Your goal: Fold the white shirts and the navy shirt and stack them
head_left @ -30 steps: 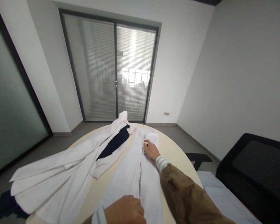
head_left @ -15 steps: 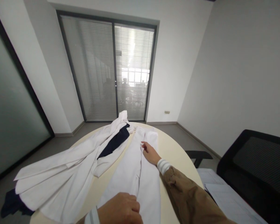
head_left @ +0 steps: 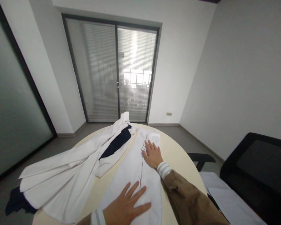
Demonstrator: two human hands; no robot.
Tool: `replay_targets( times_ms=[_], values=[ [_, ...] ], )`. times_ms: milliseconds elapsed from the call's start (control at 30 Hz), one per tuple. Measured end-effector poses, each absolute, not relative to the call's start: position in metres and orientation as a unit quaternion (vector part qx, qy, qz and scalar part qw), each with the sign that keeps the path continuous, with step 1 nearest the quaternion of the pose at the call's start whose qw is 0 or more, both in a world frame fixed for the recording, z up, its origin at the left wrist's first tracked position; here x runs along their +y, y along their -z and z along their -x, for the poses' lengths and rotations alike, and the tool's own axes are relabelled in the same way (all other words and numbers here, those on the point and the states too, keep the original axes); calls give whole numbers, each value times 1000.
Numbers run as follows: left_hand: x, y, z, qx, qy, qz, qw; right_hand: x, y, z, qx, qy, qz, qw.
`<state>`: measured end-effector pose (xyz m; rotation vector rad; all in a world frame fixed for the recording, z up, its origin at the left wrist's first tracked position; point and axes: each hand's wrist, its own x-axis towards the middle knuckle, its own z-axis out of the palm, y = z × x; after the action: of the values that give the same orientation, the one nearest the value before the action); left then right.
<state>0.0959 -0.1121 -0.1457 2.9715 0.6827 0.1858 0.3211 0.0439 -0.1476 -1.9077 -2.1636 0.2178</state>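
Note:
A white garment (head_left: pixel 127 175) lies folded lengthwise in a long strip on the round table, with an edge running down its middle. My left hand (head_left: pixel 125 204) rests flat on its near end, fingers spread. Farther up, my right hand (head_left: pixel 152 155) lies on the cloth near the far end, palm down with fingers apart. Neither hand grips anything. To the left, a second white garment (head_left: pixel 67 175) is spread in loose folds, with a dark navy piece of cloth (head_left: pixel 117 142) showing among them.
The round cream table (head_left: pixel 178 165) carries both garments. More navy cloth (head_left: pixel 18 201) hangs over its left edge. At the right stand a black office chair (head_left: pixel 259 168) and white papers (head_left: pixel 227 193). Beyond is a glass partition with blinds (head_left: pixel 93 75).
Both hands have opened from curled fingers and now lie spread on the white garment. The left hand has shifted slightly right. The camera view has moved a little.

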Motion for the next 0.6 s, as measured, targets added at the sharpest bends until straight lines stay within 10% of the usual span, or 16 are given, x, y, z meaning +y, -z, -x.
replay_targets(
  times_ms=[600],
  values=[
    [-136, 190, -134, 197, -114, -972, -57, 29, 137, -318, -769, -135, 619, 87]
  ],
)
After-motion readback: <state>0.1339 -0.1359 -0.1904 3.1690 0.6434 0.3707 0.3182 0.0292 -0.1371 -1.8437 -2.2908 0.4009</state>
